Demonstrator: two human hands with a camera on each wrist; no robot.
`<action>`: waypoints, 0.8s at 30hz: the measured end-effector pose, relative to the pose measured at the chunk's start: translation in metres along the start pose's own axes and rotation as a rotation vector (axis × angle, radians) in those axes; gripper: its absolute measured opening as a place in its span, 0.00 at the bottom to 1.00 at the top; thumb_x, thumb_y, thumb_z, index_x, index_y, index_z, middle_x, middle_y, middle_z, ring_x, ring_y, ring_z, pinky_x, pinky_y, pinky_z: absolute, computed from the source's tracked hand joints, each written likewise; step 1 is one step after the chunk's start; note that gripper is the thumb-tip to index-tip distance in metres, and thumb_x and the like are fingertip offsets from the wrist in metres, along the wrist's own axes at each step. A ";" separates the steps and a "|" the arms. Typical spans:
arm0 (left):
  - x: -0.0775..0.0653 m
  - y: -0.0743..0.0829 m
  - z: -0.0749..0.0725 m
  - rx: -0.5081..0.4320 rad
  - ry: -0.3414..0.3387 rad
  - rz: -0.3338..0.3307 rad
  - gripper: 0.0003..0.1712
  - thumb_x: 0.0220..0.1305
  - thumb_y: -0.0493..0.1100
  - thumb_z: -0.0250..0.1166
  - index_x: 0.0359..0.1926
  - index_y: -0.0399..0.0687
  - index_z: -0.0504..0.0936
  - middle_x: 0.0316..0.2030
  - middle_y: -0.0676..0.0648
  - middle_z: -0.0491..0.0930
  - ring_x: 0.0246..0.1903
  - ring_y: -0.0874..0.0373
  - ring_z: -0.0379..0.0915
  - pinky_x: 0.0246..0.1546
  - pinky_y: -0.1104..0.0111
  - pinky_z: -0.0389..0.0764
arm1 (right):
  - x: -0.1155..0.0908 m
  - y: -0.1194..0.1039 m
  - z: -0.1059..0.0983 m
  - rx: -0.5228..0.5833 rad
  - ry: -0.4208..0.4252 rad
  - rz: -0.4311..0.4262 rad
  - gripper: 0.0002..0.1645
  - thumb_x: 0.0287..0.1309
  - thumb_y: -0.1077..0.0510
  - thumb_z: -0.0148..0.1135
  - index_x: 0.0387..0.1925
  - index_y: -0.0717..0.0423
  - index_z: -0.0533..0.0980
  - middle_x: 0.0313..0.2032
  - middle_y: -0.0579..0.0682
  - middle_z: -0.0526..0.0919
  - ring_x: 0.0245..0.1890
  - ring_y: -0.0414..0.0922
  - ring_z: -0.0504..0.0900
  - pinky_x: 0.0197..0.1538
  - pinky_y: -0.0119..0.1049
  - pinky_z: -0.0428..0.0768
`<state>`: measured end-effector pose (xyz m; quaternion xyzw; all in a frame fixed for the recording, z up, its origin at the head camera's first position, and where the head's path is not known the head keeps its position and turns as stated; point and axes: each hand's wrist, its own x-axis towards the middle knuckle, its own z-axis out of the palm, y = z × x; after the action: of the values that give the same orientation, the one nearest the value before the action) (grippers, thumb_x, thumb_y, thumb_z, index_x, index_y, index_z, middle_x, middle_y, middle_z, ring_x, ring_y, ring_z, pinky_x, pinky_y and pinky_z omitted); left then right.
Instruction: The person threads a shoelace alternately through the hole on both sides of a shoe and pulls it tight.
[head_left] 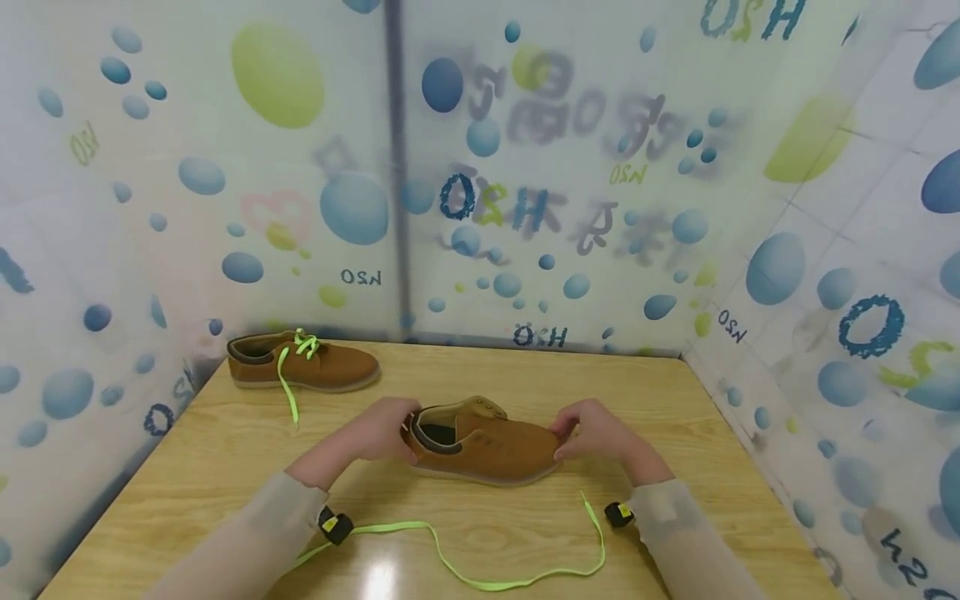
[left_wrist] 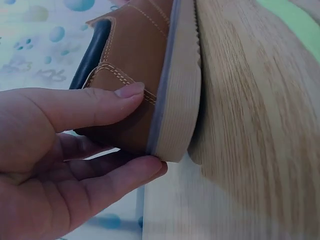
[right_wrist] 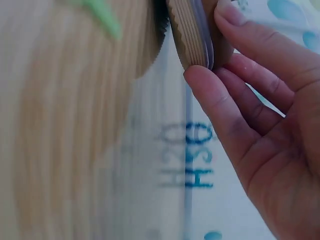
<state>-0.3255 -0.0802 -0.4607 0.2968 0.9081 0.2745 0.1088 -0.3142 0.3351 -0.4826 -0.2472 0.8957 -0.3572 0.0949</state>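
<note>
A brown shoe [head_left: 495, 450] with no lace in its eyelets sits mid-table, toe to the right, between both hands. My left hand [head_left: 386, 429] grips its heel; in the left wrist view the thumb lies along the stitched side and the fingers [left_wrist: 135, 172] curl behind the heel by the pale sole [left_wrist: 177, 100]. At the other end my right hand [head_left: 596, 429] pinches the toe, with one fingertip [right_wrist: 200, 77] against the sole edge in the right wrist view. In front of the shoe a loose lime-green shoelace [head_left: 491, 586] winds over the table.
A second brown shoe [head_left: 341, 367], laced with a green lace [head_left: 287, 387], stands at the table's back left. The wooden table [head_left: 637, 387] meets a wall covering [head_left: 480, 275] printed with blue and green drops behind and at the sides.
</note>
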 end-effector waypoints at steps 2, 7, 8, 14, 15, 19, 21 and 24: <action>-0.008 -0.003 -0.004 -0.008 -0.007 0.007 0.27 0.42 0.36 0.88 0.42 0.44 0.82 0.37 0.52 0.83 0.36 0.59 0.76 0.38 0.64 0.80 | 0.001 -0.007 0.005 0.001 -0.012 -0.020 0.14 0.48 0.58 0.86 0.36 0.52 0.88 0.33 0.44 0.90 0.34 0.35 0.86 0.41 0.32 0.86; -0.024 -0.009 -0.013 -0.007 -0.010 0.001 0.29 0.40 0.37 0.89 0.43 0.45 0.82 0.37 0.53 0.83 0.37 0.60 0.75 0.39 0.63 0.78 | 0.004 -0.023 0.016 -0.021 -0.023 -0.032 0.14 0.48 0.57 0.86 0.36 0.49 0.88 0.32 0.41 0.90 0.34 0.34 0.85 0.40 0.32 0.86; -0.027 -0.010 -0.014 -0.003 -0.005 0.000 0.29 0.40 0.37 0.89 0.43 0.45 0.82 0.38 0.53 0.83 0.37 0.60 0.75 0.39 0.63 0.78 | 0.005 -0.026 0.019 -0.026 -0.025 -0.029 0.14 0.48 0.57 0.86 0.36 0.49 0.88 0.32 0.41 0.89 0.34 0.34 0.85 0.40 0.32 0.85; -0.039 -0.013 -0.018 -0.025 0.001 -0.007 0.32 0.36 0.36 0.90 0.44 0.42 0.83 0.38 0.52 0.83 0.38 0.59 0.76 0.41 0.62 0.79 | 0.008 -0.036 0.030 -0.030 -0.040 -0.020 0.14 0.49 0.58 0.86 0.37 0.49 0.87 0.33 0.40 0.88 0.35 0.35 0.84 0.42 0.32 0.85; -0.040 -0.013 -0.018 -0.024 0.000 -0.008 0.32 0.36 0.36 0.90 0.45 0.42 0.83 0.38 0.52 0.83 0.38 0.59 0.76 0.41 0.62 0.79 | 0.008 -0.037 0.031 -0.030 -0.043 -0.021 0.14 0.49 0.58 0.86 0.37 0.48 0.87 0.33 0.39 0.88 0.35 0.35 0.84 0.42 0.32 0.85; -0.043 -0.012 -0.018 -0.033 -0.008 -0.034 0.34 0.36 0.36 0.90 0.47 0.40 0.83 0.39 0.51 0.84 0.39 0.58 0.77 0.41 0.61 0.79 | 0.008 -0.037 0.034 -0.030 -0.045 -0.019 0.14 0.50 0.58 0.85 0.38 0.49 0.87 0.34 0.40 0.88 0.36 0.36 0.84 0.41 0.32 0.85; -0.043 -0.011 -0.018 -0.037 -0.013 -0.045 0.34 0.37 0.36 0.90 0.48 0.40 0.83 0.40 0.51 0.84 0.39 0.58 0.77 0.41 0.61 0.79 | 0.007 -0.037 0.034 -0.036 -0.042 -0.014 0.14 0.50 0.58 0.85 0.38 0.48 0.87 0.34 0.40 0.88 0.36 0.36 0.85 0.41 0.32 0.85; -0.042 -0.010 -0.018 -0.032 -0.019 -0.061 0.34 0.37 0.36 0.90 0.48 0.41 0.83 0.40 0.51 0.84 0.39 0.58 0.77 0.42 0.61 0.80 | 0.006 -0.036 0.034 -0.045 -0.035 -0.003 0.15 0.51 0.58 0.85 0.39 0.48 0.87 0.35 0.40 0.88 0.37 0.37 0.85 0.41 0.32 0.85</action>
<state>-0.3035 -0.1198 -0.4501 0.2700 0.9111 0.2827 0.1307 -0.2945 0.2893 -0.4831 -0.2569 0.9014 -0.3326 0.1044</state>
